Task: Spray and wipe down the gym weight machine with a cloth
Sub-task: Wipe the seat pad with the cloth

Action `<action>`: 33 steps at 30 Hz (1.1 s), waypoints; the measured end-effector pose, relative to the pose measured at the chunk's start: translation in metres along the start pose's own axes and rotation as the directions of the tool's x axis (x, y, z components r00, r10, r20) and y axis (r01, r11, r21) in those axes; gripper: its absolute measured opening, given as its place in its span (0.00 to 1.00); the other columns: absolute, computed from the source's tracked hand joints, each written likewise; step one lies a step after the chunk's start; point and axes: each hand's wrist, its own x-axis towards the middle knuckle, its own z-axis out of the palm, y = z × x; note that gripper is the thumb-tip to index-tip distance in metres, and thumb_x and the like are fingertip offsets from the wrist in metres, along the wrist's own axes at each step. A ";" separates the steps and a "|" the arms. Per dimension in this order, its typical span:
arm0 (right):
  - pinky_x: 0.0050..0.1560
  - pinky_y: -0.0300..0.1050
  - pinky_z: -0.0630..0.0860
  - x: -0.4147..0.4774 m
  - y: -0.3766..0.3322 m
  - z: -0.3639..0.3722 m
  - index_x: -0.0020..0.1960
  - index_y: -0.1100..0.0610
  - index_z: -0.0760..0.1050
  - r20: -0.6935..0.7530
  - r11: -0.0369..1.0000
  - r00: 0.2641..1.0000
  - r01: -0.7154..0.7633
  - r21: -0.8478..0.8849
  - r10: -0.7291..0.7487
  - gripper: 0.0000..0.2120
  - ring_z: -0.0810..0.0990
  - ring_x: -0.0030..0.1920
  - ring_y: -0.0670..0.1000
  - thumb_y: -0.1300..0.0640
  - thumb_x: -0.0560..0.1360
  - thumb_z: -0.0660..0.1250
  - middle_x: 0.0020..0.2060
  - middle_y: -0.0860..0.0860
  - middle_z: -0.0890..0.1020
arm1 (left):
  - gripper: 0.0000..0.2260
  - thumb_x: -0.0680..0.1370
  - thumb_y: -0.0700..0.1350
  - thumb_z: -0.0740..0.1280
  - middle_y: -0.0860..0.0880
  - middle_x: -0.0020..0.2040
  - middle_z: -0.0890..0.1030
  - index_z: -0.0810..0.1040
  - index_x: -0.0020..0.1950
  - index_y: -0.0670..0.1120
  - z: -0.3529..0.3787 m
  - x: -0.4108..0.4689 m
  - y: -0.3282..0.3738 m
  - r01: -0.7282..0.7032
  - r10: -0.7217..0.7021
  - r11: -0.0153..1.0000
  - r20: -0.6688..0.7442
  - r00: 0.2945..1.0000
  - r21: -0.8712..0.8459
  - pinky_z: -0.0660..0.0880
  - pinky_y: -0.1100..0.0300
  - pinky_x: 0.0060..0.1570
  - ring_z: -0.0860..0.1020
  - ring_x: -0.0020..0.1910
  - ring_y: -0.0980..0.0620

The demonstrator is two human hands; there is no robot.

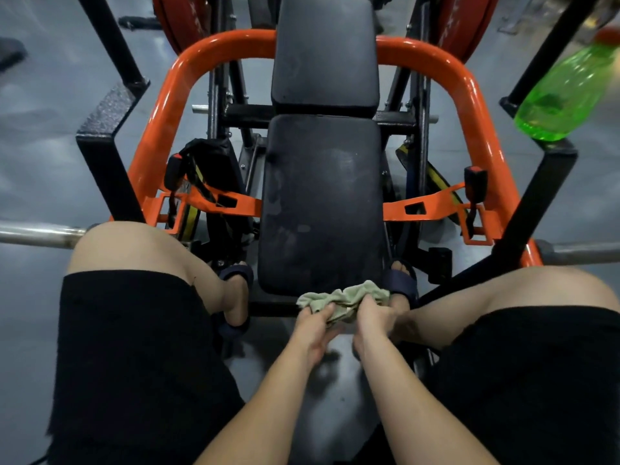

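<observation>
**A:** The hands first. What are they doing?

**B:** The left hand (pixel 313 327) and the right hand (pixel 374 318) sit side by side. Their fingers are curled into a crumpled pale green cloth (pixel 345 297), bunching it between them, so neither hand is free.

**A:** Where is the cloth exactly?

**B:** At the near end of the long black padded seat (pixel 322 203). I cannot tell whether it rests on the lip or hangs just over it.

**A:** How will it handle?

**B:** Soft, light and floppy, I judge. It folds wherever it is gripped, so it is better gathered into a flat wad under the palm than pinched at a corner. The pad looks smooth with dull smears, so the cloth should slide easily.

**A:** And beyond the seat?

**B:** A second black pad (pixel 323 52), the backrest, lies past it. A curved orange steel tube (pixel 161 129) wraps round both, and red weight plates (pixel 181 21) show at the top.

**A:** The spray?

**B:** A translucent green plastic bottle (pixel 563 95) seems to stand tilted on a black frame post (pixel 536 196) at the right, well apart from the hands. It is probably light and slick, so I would grasp it round the body.
</observation>
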 end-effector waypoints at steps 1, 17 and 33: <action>0.60 0.46 0.72 0.003 -0.002 -0.004 0.74 0.61 0.69 0.001 1.000 1.000 0.025 -0.007 -0.025 0.23 0.79 0.64 0.61 0.61 0.79 0.65 0.65 0.59 0.80 | 0.07 0.83 0.35 0.64 0.44 0.48 0.85 0.78 0.59 0.41 0.001 0.000 0.001 -0.014 0.013 1.000 -0.008 1.000 -0.014 0.82 0.57 0.34 0.84 0.43 0.49; 0.53 0.48 0.77 -0.090 -0.025 0.031 0.64 0.44 0.79 0.670 0.554 0.676 0.700 -0.451 -0.308 0.16 0.82 0.56 0.58 0.44 0.78 0.63 0.55 0.51 0.84 | 0.11 0.81 0.44 0.70 0.43 0.58 0.83 0.78 0.63 0.46 -0.039 -0.001 0.042 -0.302 0.165 0.926 -0.475 0.864 -0.227 0.82 0.50 0.48 0.83 0.51 0.44; 0.41 0.57 0.84 -0.018 -0.136 0.065 0.50 0.65 0.81 0.772 0.753 0.629 0.466 -0.466 0.088 0.39 0.87 0.40 0.60 0.31 0.82 0.50 0.38 0.62 0.86 | 0.19 0.78 0.41 0.70 0.45 0.63 0.79 0.73 0.68 0.43 -0.027 0.009 0.086 -0.503 0.776 0.573 -0.230 0.588 0.647 0.72 0.53 0.63 0.77 0.62 0.46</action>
